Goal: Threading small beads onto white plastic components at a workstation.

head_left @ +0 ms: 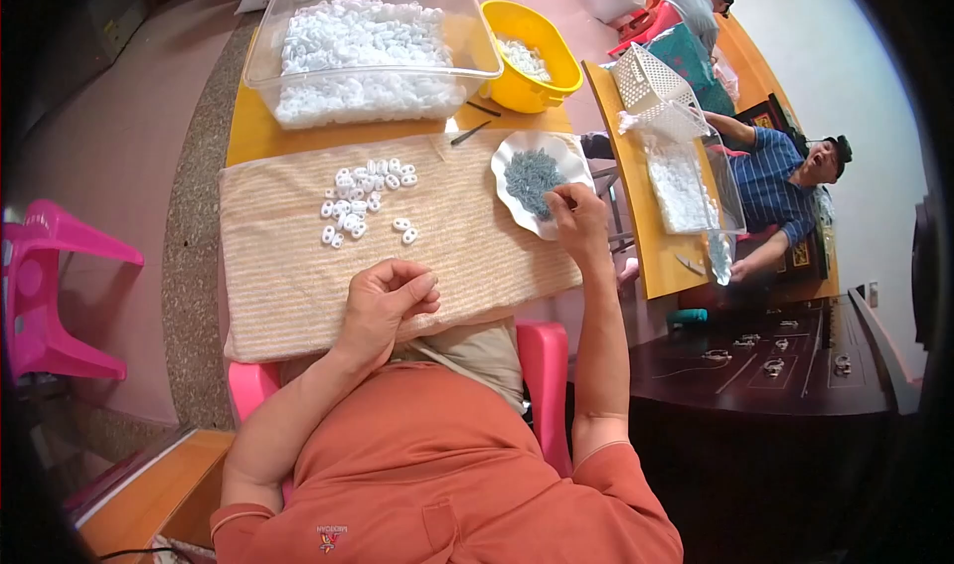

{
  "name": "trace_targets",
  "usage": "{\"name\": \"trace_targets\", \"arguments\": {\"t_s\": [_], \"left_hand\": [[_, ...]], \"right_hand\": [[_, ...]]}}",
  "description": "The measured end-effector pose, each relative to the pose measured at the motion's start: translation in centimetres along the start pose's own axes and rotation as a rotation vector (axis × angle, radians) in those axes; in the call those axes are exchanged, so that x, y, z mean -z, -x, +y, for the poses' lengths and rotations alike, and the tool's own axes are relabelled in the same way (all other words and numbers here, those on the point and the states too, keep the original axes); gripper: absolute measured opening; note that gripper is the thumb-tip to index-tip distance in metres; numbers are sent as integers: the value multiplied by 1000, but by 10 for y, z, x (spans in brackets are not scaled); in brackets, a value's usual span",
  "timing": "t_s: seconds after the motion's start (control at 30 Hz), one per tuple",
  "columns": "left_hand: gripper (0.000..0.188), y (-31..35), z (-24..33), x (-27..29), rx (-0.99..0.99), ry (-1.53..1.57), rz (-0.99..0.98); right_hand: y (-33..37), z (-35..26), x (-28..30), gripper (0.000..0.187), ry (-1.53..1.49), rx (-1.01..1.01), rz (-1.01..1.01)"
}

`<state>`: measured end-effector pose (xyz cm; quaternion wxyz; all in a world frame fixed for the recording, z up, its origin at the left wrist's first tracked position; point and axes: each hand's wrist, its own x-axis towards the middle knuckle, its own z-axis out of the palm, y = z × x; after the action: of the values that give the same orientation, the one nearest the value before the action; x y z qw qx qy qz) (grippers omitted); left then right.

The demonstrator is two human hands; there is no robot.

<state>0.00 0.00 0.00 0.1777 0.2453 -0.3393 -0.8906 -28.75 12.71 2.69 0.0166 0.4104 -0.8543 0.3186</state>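
My right hand point(581, 221) is at the near right edge of a white scalloped dish point(503, 166), its thumb and forefinger pinched together. Small grey-blue pieces point(533, 176) are heaped in that dish. Anything between those fingertips is too small to make out. Close to the cloth's front edge, my left hand point(388, 306) has its fingers curled and the thumb pressed against them; whatever it holds is hidden. Beyond it, small white oval pieces with two holes point(363, 194) lie in a loose cluster on the striped beige cloth point(477, 236), with a few set apart to the right.
A clear plastic bin point(472, 71) of white pieces and a yellow basin point(527, 95) stand at the back. A dark pointed tool point(469, 134) rests near the cloth's far edge. At right, a co-worker point(780, 176) sits by another table point(656, 266). A pink stool point(60, 286) stands left.
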Motion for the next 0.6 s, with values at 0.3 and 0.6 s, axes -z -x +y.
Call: {"name": "trace_targets", "arguments": {"t_s": [0.3,0.6], "left_hand": [[8,2,-1,0,7,-15,7],[16,-2,-1,0,-16,-8,-19]], "right_hand": [[9,-4,-4,9,-262,-45,68],[44,-57,-31,10,-870,-99,-161]]}}
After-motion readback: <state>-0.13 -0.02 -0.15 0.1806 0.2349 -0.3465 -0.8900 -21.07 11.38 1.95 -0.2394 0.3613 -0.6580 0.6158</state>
